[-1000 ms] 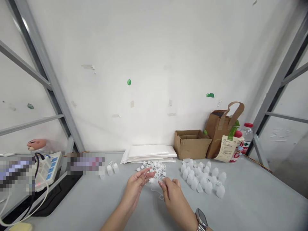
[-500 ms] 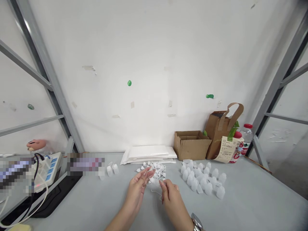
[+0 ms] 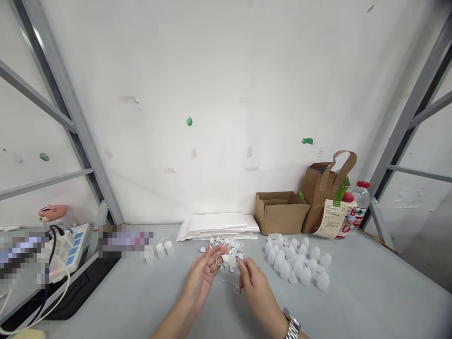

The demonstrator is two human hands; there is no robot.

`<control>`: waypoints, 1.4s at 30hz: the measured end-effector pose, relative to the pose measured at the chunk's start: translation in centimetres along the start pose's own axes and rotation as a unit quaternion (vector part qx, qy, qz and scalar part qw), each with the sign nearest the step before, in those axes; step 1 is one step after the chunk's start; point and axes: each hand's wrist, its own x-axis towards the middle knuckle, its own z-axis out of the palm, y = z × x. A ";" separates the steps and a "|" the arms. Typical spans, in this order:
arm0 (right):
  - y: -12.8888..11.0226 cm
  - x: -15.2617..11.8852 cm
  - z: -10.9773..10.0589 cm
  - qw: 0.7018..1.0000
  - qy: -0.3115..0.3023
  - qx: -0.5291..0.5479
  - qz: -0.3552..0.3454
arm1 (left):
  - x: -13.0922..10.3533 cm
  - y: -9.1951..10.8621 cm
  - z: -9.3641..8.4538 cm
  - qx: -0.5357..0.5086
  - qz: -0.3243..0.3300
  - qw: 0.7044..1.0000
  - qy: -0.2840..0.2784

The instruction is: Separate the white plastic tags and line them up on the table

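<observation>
My right hand [image 3: 252, 281] pinches the right end of a small, translucent white plastic piece [image 3: 230, 261] between thumb and fingertips. A thin loop curves out from the piece's left end toward my left hand [image 3: 205, 273]. That hand is palm up with its fingers stretched out beside the piece; whether they touch the loop is hard to tell. Just behind the hands lies a pile of small white plastic parts [image 3: 236, 246]. A thin, clear looped strip [image 3: 231, 284] rests on the table below the piece.
Several frosted plastic bottles [image 3: 298, 269] stand grouped at right. A few looped white pieces [image 3: 161, 250] sit at left. Flat white envelopes [image 3: 222, 225], an open cardboard box [image 3: 281, 221] and a brown paper bag [image 3: 314, 197] line the wall. A power strip [image 3: 72, 254] with cables is far left.
The white plastic piece now shows plainly between my hands. My left fingers have straightened out from a closer pinch, and my right hand has shifted slightly to the right.
</observation>
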 end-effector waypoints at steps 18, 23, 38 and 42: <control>0.2 -0.1 0.1 1.000 0.007 0.010 -0.006 | -0.5 -0.2 0.4 0.100 0.014 0.995 -0.011; 0.2 0.0 0.2 0.999 -0.003 0.045 -0.002 | -0.6 -0.3 0.4 0.106 0.016 0.994 -0.031; -0.5 -0.3 -0.3 0.986 -0.081 0.143 -0.007 | -5.4 5.7 -4.8 0.559 0.122 0.769 0.284; -0.3 -0.3 -0.2 0.986 -0.088 0.142 -0.001 | -6.9 8.4 -9.6 0.698 0.052 0.606 0.378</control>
